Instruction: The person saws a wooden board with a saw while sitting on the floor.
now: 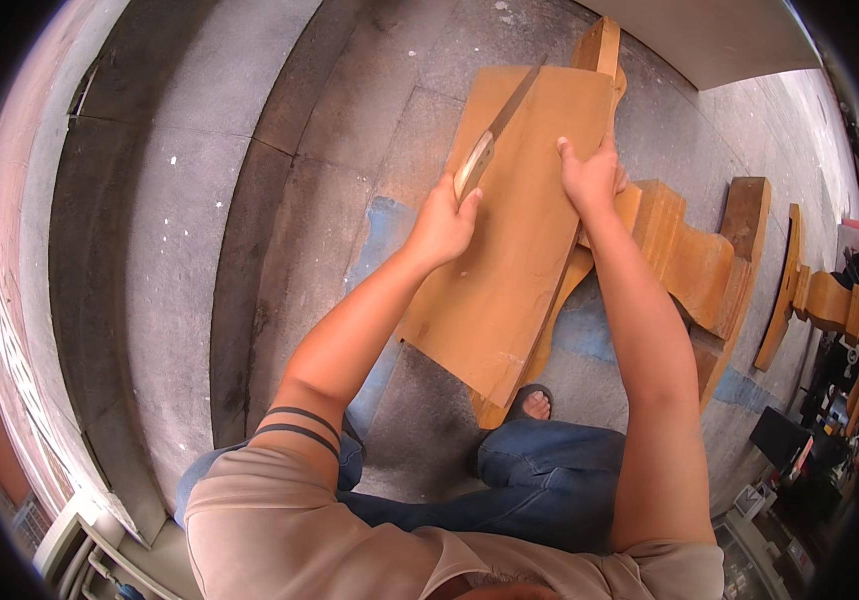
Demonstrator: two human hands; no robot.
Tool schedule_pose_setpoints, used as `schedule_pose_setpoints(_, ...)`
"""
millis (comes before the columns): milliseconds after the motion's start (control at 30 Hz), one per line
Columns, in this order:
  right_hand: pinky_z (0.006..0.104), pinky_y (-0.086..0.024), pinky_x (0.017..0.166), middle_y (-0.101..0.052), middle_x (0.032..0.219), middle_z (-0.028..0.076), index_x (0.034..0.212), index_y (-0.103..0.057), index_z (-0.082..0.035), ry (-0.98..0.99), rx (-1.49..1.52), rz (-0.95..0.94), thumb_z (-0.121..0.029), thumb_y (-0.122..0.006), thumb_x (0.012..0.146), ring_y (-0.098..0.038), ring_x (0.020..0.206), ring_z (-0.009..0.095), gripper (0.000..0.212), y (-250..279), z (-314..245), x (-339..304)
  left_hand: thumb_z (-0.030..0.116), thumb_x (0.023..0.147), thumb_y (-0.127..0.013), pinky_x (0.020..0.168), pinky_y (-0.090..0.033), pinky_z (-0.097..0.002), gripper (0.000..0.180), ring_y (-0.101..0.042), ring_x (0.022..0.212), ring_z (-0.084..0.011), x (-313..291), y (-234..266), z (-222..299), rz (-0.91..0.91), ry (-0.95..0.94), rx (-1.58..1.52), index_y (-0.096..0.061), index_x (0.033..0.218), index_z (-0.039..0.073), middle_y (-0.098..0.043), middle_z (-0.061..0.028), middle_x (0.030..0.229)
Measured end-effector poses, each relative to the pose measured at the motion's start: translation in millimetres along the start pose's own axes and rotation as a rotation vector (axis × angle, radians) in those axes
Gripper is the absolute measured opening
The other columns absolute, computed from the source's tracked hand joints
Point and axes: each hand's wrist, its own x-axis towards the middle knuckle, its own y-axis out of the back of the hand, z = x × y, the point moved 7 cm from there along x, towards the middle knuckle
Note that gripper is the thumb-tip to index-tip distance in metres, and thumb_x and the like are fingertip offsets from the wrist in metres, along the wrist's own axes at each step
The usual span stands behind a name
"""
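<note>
My left hand (442,225) is closed round the pale wooden handle of a handsaw (477,160). Its narrow dark blade points away from me over the top left part of a wide, orange-brown wooden board (520,230); whether the blade touches the board I cannot tell. My right hand (593,180) grips the board's right edge, with the thumb on the top face and the fingers mostly hidden behind it. The board slants across in front of me. Beneath it, curved wooden pieces (600,45) show at the far end and along the right side.
A stepped wooden base (695,255) lies on its side just right of the board, with another wooden stand (830,300) farther right. Grey stone steps (190,170) run along the left. Blue patches (380,240) mark the paving. My sandalled foot (533,403) is near the board's lower end.
</note>
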Motion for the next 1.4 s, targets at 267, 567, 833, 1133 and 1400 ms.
schedule_pose_setpoints(267,0.053,-0.032,0.115,-0.076,0.126,0.015,0.134,-0.065,-0.007,0.02,-0.078,0.061,-0.047,-0.08,0.086,-0.068,0.123,0.037,0.065,-4.1,8.1,7.3,0.028,0.105,-0.064,0.072,-0.054,-0.0429,0.036,-0.069,0.081,-0.0248,57.6,-16.8,-4.2,-0.041,0.045,0.138,-0.059,0.116,-0.006,-0.069,-0.0168,0.086)
schedule_pose_setpoints(567,0.0544,-0.028,0.119,-0.073,0.134,0.014,0.143,-0.06,-0.01,0.041,-0.034,0.051,-0.045,-0.079,0.086,-0.062,0.131,0.036,0.069,-3.0,-4.5,3.4,0.027,0.105,-0.065,0.075,-0.054,-0.045,0.036,-0.071,0.081,-0.0325,53.6,-16.3,-0.4,-0.002,0.046,0.146,-0.057,0.114,-0.007,-0.07,-0.0229,0.088)
schedule_pose_setpoints(833,0.0468,-0.045,0.111,-0.074,0.13,0.015,0.142,-0.06,-0.006,0.069,0.029,0.037,-0.032,-0.08,0.088,-0.069,0.123,0.035,0.063,12.4,-16.0,-10.7,0.026,0.106,-0.061,0.079,-0.053,-0.0488,0.036,-0.071,0.088,-0.039,-0.2,-9.3,-4.2,-0.025,0.12,0.015,-0.054,0.119,-0.007,-0.069,-0.0259,0.093)
schedule_pose_setpoints(1133,0.0418,-0.052,0.102,-0.075,0.123,0.018,0.131,-0.062,0.001,0.171,0.26,-0.019,-0.022,-0.08,0.091,-0.071,0.116,0.032,0.05,-6.1,-2.2,2.1,0.025,0.106,-0.06,0.087,-0.056,-0.0541,0.038,-0.07,0.1,-0.0504,56.7,-23.0,3.8,-0.038,0.171,-0.133,-0.051,0.122,-0.008,-0.07,-0.0352,0.106)
schedule_pose_setpoints(1400,0.0419,-0.053,0.102,-0.075,0.122,0.019,0.13,-0.063,0.002,0.138,0.257,-0.004,-0.023,-0.08,0.092,-0.072,0.114,0.032,0.049,8.1,-11.1,-4.2,0.025,0.107,-0.06,0.084,-0.054,-0.0532,0.035,-0.071,0.097,-0.0463,3.3,-17.3,-3.6,-0.06,0.207,-0.166,-0.051,0.117,-0.007,-0.07,-0.0319,0.1)
